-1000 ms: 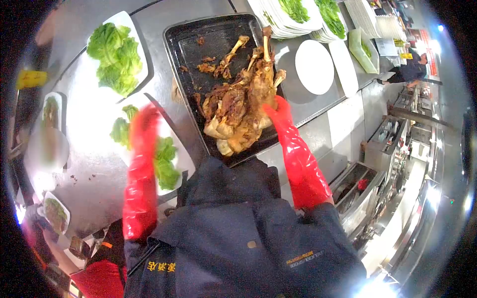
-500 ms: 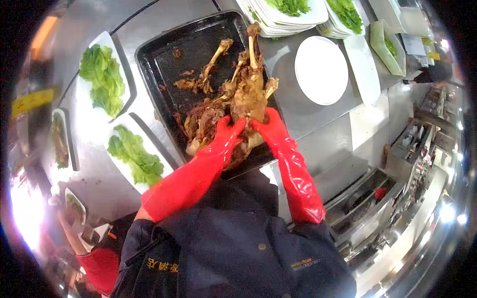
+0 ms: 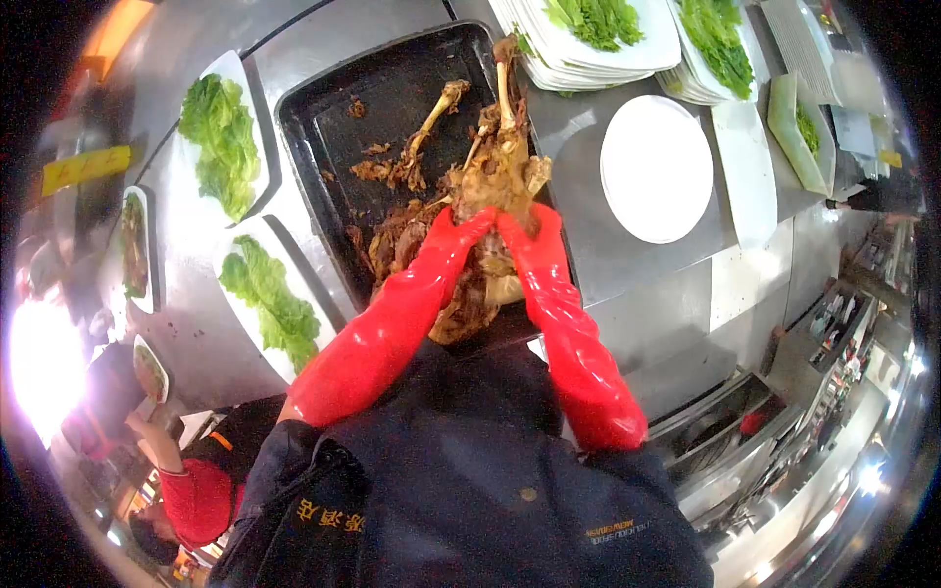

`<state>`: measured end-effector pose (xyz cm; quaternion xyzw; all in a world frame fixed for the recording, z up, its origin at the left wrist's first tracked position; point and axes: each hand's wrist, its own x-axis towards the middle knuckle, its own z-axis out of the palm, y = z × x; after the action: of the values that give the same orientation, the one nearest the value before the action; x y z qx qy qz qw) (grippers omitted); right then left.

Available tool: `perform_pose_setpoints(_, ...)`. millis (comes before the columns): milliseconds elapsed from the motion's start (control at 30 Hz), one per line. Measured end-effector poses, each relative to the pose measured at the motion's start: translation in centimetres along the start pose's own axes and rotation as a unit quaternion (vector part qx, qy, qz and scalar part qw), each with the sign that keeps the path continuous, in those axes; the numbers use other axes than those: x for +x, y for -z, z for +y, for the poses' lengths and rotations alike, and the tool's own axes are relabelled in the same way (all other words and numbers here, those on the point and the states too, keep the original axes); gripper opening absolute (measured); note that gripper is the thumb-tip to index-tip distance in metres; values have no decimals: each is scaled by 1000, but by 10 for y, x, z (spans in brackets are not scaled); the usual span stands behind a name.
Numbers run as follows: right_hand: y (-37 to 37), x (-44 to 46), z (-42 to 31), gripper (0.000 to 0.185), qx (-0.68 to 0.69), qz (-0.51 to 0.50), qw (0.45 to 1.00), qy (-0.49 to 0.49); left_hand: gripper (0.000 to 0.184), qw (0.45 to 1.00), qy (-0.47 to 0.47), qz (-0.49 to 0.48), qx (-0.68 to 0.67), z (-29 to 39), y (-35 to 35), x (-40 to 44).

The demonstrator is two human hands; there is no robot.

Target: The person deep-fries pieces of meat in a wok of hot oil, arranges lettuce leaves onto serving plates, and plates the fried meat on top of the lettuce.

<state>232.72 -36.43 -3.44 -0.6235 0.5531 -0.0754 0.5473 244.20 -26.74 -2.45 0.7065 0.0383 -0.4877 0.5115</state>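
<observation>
A large cooked leg of meat (image 3: 492, 176) with a bare bone end pointing away from me lies over the right part of a black baking tray (image 3: 319, 186). My left hand (image 3: 457, 233), in a long red rubber glove, grips the meat from its left side. On the other side my right hand (image 3: 530, 238), gloved the same way, closes on the same piece, thumbs close together on top. Darker chunks of meat (image 3: 470, 312) lie under and beside my hands. A loose bone with meat shreds (image 3: 427, 122) rests farther back in the tray.
Left of the tray are white plates with lettuce (image 3: 218, 147) (image 3: 270, 299). Stacked white plates (image 3: 588, 73) with greens stand at the back right, near a round white plate (image 3: 657, 169). A co-worker in a red sleeve (image 3: 196, 500) is at lower left.
My hands have shifted slightly forward along the meat and sit closer together. The view has turned a little. At lower left, the co-worker's arm and a small plate have moved.
</observation>
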Motion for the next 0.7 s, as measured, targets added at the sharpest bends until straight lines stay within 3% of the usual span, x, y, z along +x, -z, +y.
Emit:
perform_pose_setpoints(67, 13, 0, -8, 68, 89, -59, 994, 32, 63, 979, 65, -95, -169, -7, 10, 3)
perform_pose_setpoints(100, 15, -1, -16, 69, 135, -13, 988, 68, 52, 962, 108, -112, -223, -7, 14, 1)
perform_pose_setpoints(233, -19, 42, -31, 61, 181, -51, 982, 36, 48, 943, 108, -130, -286, 4, 30, -9)
perform_pose_setpoints(267, -29, 52, -36, 58, 194, -64, 979, 25, 48, 942, 105, -123, -294, 7, 36, -11)
perform_pose_setpoints(333, -48, 61, -48, 53, 209, -85, 974, 19, 49, 981, 28, -120, -147, 11, 51, -7)
perform_pose_setpoints(400, -64, 47, -65, 47, 218, -111, 969, 22, 51, 988, -27, -66, -135, 8, 69, -16)
perform_pose_setpoints(433, -71, 34, -75, 45, 220, -126, 967, 23, 60, 991, -47, -58, -115, 13, 80, -34)
perform_pose_setpoints(500, -90, -6, -96, 40, 221, -163, 961, 34, 79, 971, -121, -68, -196, -22, 104, -46)
perform_pose_setpoints(533, -102, -31, -104, 37, 216, -185, 958, 46, 82, 969, -114, -28, -219, 5, 123, -94)
perform_pose_setpoints(667, -195, -132, -91, 27, 155, -264, 940, 149, 69, 962, -79, 192, -179, -84, 215, -153)
perform_pose_setpoints(700, -227, -148, -86, 24, 96, -306, 934, 157, 67, 944, -118, 205, -228, -112, 240, -155)
